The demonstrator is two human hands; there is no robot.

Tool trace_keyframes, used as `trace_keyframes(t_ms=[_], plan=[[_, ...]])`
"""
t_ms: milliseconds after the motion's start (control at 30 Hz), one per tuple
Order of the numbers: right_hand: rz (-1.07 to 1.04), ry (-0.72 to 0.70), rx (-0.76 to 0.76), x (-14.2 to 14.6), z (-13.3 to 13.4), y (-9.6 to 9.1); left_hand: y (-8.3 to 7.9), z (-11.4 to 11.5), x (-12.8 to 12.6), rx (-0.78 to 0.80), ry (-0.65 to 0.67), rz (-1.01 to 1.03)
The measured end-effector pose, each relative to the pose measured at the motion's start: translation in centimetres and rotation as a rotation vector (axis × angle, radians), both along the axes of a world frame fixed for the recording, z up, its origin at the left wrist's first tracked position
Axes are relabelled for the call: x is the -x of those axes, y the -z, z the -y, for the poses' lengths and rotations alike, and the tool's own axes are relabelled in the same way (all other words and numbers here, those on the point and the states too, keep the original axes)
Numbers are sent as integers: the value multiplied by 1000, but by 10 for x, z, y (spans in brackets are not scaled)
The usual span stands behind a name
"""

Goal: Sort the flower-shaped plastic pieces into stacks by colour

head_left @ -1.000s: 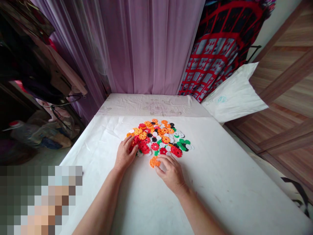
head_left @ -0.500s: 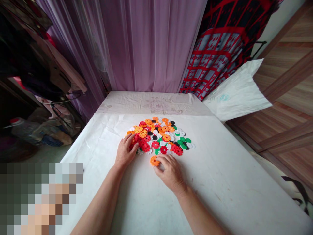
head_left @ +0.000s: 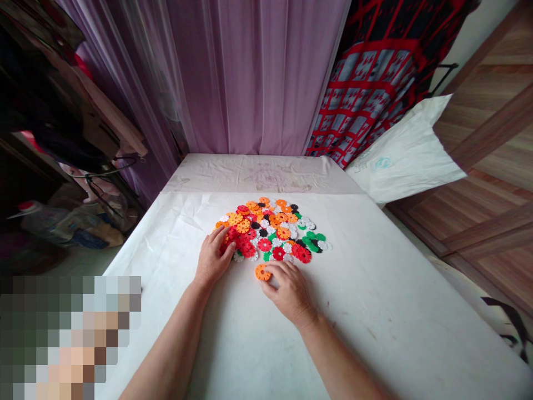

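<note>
A pile of plastic flower-shaped discs lies on the white-covered table, in red, orange, white, green and black. At the pile's left edge rests my left hand (head_left: 213,256), open with its fingers apart, touching the red discs (head_left: 246,248). My right hand (head_left: 289,290) is closed with thumb and fingertips on the right side of an orange flower disc (head_left: 261,273), just in front of the pile. Whether more discs lie under that orange one is hard to make out. Part of the pile is hidden beneath my left fingers.
The table (head_left: 250,344) has a pale patterned cloth (head_left: 233,175) at its far end, before a purple curtain (head_left: 258,83). A white sack (head_left: 408,153) stands at the right edge. Hanging clothes and a plastic bottle (head_left: 37,214) are at the left.
</note>
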State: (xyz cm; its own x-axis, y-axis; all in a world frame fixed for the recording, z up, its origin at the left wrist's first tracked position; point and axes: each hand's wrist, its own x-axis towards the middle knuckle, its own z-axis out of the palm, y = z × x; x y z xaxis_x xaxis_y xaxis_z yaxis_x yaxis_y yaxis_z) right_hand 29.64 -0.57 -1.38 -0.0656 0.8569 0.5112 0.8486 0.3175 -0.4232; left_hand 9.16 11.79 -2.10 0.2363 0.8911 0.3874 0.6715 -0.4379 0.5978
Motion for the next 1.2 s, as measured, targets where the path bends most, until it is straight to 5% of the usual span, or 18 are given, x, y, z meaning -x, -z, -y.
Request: trace_keyframes(t_ms=[867,1200], plan=[[27,46,22,4,-2,0,0,0,0,0,5,-5],[-66,66,-113,-13,-14,-1,-2,0,-1,8,-8,-12]])
